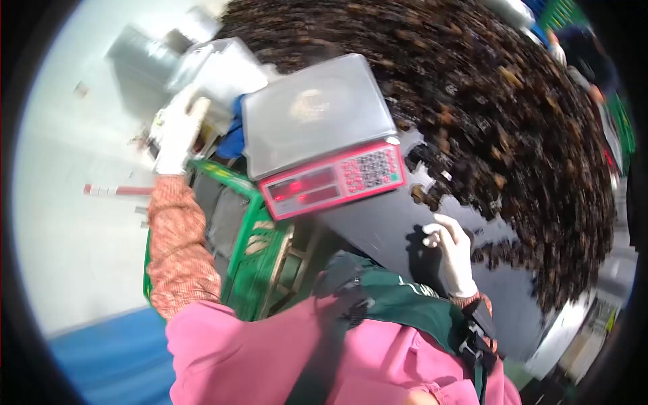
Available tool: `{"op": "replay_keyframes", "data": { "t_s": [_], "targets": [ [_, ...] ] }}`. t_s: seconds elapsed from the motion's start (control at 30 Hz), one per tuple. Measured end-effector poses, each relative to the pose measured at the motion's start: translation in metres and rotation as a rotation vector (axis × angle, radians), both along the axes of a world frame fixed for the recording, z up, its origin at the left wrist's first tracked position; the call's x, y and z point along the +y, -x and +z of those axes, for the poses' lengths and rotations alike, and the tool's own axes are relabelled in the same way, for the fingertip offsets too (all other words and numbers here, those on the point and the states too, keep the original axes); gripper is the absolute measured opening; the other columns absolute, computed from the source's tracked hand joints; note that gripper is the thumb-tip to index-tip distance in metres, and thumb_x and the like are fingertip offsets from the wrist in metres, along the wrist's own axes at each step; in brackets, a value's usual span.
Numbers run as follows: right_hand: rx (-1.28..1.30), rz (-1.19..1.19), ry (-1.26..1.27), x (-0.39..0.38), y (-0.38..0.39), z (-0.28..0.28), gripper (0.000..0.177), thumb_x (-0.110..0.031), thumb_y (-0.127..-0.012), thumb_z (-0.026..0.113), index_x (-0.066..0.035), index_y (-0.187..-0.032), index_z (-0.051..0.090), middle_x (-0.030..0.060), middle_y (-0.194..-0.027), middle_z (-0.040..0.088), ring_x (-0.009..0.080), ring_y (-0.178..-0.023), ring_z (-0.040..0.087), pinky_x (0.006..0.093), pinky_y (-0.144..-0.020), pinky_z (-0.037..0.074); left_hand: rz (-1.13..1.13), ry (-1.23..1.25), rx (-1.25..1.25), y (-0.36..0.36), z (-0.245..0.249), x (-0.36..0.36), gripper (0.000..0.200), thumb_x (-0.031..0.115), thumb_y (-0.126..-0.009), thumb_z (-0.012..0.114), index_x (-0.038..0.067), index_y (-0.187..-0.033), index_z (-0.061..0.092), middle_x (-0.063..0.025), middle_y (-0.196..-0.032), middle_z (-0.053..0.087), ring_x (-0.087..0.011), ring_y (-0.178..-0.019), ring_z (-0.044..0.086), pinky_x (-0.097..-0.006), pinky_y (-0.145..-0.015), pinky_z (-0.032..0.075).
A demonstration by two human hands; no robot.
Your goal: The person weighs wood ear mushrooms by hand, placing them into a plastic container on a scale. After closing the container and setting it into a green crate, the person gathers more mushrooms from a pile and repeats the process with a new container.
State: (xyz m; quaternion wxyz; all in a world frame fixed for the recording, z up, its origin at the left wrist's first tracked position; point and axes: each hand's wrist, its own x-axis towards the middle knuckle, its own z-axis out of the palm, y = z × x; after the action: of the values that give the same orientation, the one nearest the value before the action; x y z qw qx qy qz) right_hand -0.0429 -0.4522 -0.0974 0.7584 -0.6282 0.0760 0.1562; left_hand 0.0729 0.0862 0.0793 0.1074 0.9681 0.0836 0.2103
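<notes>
My left hand (180,131), in a white glove, reaches out at the upper left beside clear plastic containers (219,67). Its thumb stands apart from the other fingers, and motion blurs it. A pink scale (337,179) with a bare metal plate (314,111) and lit red digits stands between my hands. My right hand (451,253), also gloved in white, hovers over the grey table surface (378,219) with its fingers curled and apart, nothing visible in them. Beyond it spreads a large heap of dark brown pieces (486,115).
Below my left arm stands a green crate (250,250). A blue cloth or bag (233,138) lies left of the scale. At the upper right, another person (587,57) is by the heap's far edge, near green crates (619,121). A white wall (74,202) is at left.
</notes>
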Motion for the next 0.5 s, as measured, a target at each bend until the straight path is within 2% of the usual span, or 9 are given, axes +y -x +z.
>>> {"op": "replay_keyframes", "data": {
  "t_s": [0.07,0.17,0.2,0.27,0.3,0.37,0.4,0.47,0.5],
  "targets": [
    [-0.017,-0.032,0.042,-0.008,0.009,-0.001,0.03,-0.01,-0.108,0.051,0.001,-0.135,0.058,0.0101,-0.108,0.073,0.0128,-0.086,0.066,0.0275,-0.083,0.053,-0.066,-0.022,-0.135,-0.081,-0.027,0.058,0.051,0.031,-0.102,0.065,-0.006,-0.137,0.061,-0.025,-0.141,0.062,-0.0326,-0.132,0.058,-0.0383,-0.113,0.042],
    [0.068,-0.177,0.113,-0.027,0.03,0.006,0.03,-0.012,-0.108,0.051,0.002,-0.134,0.059,0.0101,-0.107,0.073,0.0129,-0.086,0.066,0.0276,-0.083,0.053,0.01,-0.181,0.321,-0.171,-0.064,0.146,0.045,0.032,-0.098,0.057,-0.001,-0.126,0.068,-0.0299,-0.122,0.068,-0.0422,-0.122,0.062,-0.0446,-0.105,0.047],
    [0.07,-0.255,0.113,-0.036,0.039,0.003,0.03,-0.012,-0.107,0.051,0.002,-0.133,0.059,0.01,-0.107,0.073,0.0129,-0.085,0.066,0.0276,-0.083,0.053,-0.063,-0.325,0.188,-0.186,-0.08,0.179,0.032,0.027,-0.095,0.06,-0.001,-0.106,0.071,-0.0279,-0.105,0.072,-0.0435,-0.104,0.068,-0.0479,-0.092,0.052],
    [0.101,-0.413,0.147,-0.05,0.059,0.003,0.03,-0.011,-0.107,0.05,0.003,-0.132,0.06,0.0103,-0.106,0.073,0.0128,-0.084,0.066,0.0272,-0.081,0.052,0.084,-0.297,0.281,-0.204,-0.082,0.202,0.026,0.023,-0.093,0.059,0.0,-0.1,0.069,-0.0235,-0.096,0.072,-0.0367,-0.093,0.069,-0.0438,-0.085,0.052],
    [0.085,-0.466,0.123,-0.06,0.07,-0.001,0.03,-0.011,-0.107,0.05,0.003,-0.131,0.06,0.0105,-0.105,0.074,0.0128,-0.084,0.066,0.0263,-0.079,0.052,-0.07,-0.2,0.178,-0.198,-0.083,0.209,0.021,0.017,-0.093,0.059,0.0,-0.1,0.069,-0.0167,-0.087,0.072,-0.0277,-0.08,0.066,-0.0406,-0.077,0.052],
    [0.093,-0.572,0.123,-0.072,0.083,0.0,0.03,-0.012,-0.107,0.049,0.002,-0.131,0.06,0.01,-0.104,0.074,0.0125,-0.083,0.066,0.0253,-0.078,0.051,-0.06,-0.048,0.375,-0.209,-0.076,0.236,0.021,0.016,-0.091,0.062,-0.004,-0.094,0.068,-0.0174,-0.084,0.07,-0.023,-0.078,0.064,-0.0367,-0.076,0.051],
    [0.087,-0.609,0.123,-0.078,0.089,-0.002,0.03,-0.013,-0.108,0.05,0.002,-0.131,0.061,0.0099,-0.105,0.074,0.0122,-0.082,0.066,0.0258,-0.079,0.052,-0.134,-0.135,0.49,-0.21,-0.067,0.241,0.024,0.016,-0.09,0.062,-0.006,-0.098,0.069,-0.0151,-0.084,0.072,-0.0212,-0.076,0.063,-0.0373,-0.074,0.051],
    [0.086,-0.624,0.173,-0.087,0.09,0.007,0.03,-0.015,-0.109,0.051,0.001,-0.132,0.061,0.01,-0.105,0.074,0.0119,-0.084,0.066,0.026,-0.08,0.052,-0.018,-0.134,0.483,-0.212,-0.068,0.235,0.03,0.021,-0.088,0.067,-0.006,-0.101,0.071,-0.0152,-0.074,0.069,-0.0225,-0.07,0.063,-0.0384,-0.071,0.051],
    [0.067,-0.619,0.203,-0.091,0.091,0.009,0.031,-0.016,-0.109,0.051,0.001,-0.133,0.061,0.01,-0.106,0.073,0.0119,-0.085,0.066,0.026,-0.08,0.053,-0.061,-0.187,0.473,-0.222,-0.069,0.258,0.03,0.021,-0.087,0.069,-0.005,-0.101,0.072,-0.0129,-0.071,0.068,-0.0209,-0.066,0.06,-0.0376,-0.066,0.05]
  ]
}}
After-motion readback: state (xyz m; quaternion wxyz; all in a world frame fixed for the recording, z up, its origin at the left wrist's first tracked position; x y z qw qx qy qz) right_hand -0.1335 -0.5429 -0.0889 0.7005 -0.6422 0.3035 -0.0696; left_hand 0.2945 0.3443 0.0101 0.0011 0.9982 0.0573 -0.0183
